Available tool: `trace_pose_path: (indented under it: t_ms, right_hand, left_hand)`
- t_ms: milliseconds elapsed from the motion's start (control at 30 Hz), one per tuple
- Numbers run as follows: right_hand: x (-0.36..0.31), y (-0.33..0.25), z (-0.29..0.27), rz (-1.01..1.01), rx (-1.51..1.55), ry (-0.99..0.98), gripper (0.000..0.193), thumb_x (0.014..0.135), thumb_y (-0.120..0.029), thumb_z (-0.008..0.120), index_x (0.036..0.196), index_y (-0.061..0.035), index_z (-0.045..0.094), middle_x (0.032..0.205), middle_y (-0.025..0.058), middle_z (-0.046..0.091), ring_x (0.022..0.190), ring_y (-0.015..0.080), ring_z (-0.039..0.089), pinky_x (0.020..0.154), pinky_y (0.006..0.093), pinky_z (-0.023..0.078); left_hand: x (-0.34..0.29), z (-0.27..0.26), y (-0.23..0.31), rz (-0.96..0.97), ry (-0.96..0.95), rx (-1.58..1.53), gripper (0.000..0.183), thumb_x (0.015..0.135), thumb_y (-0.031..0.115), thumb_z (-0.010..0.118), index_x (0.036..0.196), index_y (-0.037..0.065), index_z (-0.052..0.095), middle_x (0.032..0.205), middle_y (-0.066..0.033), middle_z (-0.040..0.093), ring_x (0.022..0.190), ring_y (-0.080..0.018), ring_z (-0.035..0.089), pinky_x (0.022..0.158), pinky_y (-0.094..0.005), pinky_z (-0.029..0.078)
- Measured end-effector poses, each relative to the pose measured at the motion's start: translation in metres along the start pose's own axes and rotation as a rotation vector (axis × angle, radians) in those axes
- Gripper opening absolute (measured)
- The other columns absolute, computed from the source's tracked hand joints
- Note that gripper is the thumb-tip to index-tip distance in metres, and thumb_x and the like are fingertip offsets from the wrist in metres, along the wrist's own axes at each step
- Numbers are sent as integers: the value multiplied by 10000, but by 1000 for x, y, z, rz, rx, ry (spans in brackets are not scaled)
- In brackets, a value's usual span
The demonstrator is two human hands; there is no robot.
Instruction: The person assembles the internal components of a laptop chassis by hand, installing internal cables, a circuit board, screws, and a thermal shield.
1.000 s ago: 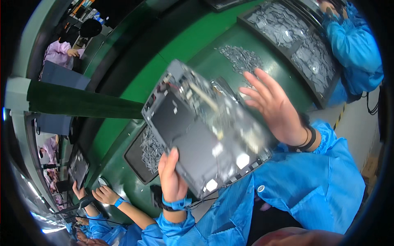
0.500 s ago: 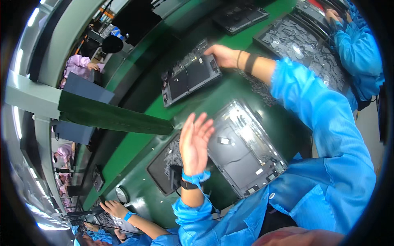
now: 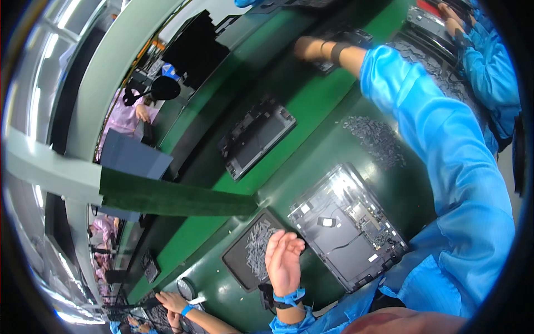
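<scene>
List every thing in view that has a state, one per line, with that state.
Left hand: open, palm raised, holding nothing.
Right hand: stretched far out over the belt, at a dark unit; grip unclear.
Near laptop base: lying flat, cover off, inner parts showing.
Laptop base on the belt: lying flat, open side up, untouched.
Black tray: holds a heap of small grey parts.
Loose pile of small parts: spread on the table.
</scene>
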State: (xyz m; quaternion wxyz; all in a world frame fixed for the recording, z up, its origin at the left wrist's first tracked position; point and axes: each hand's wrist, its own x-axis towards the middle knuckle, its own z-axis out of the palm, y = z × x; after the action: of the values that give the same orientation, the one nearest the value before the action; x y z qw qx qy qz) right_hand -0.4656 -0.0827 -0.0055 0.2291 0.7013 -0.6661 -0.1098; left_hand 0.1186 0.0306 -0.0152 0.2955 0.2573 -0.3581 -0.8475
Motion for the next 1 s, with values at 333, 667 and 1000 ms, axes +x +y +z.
trace_pose_path:
  t_ms: [333,667,1000]
  right_hand:
    - [-183,107,85,1268,505,-331,398,816,-301,595,1072,-16,703,1125,197,673,1050,350,640,899,399,488]
    - [-169,59,-24,1356,1999,397,186,833,-98,669,973,-46,558,949,106,590,887,240,621,823,462,575]
    - [-220,-194,-206,905,2327,646,307,916,-68,557,1211,-3,502,1183,106,587,1071,231,604,915,446,544]
  left_hand:
    - [0,5,-1,-96,14,-122,207,941,81,535,1135,29,586,1012,-147,652,873,-256,643,794,-361,518]
    - [8,38,7,-138,-72,-3,198,937,68,537,1131,50,572,992,-104,642,869,-237,622,800,-340,507]
    - [60,98,-20,-152,-172,47,412,994,243,543,1306,-6,440,1226,-207,574,1147,-327,577,1011,-462,471]
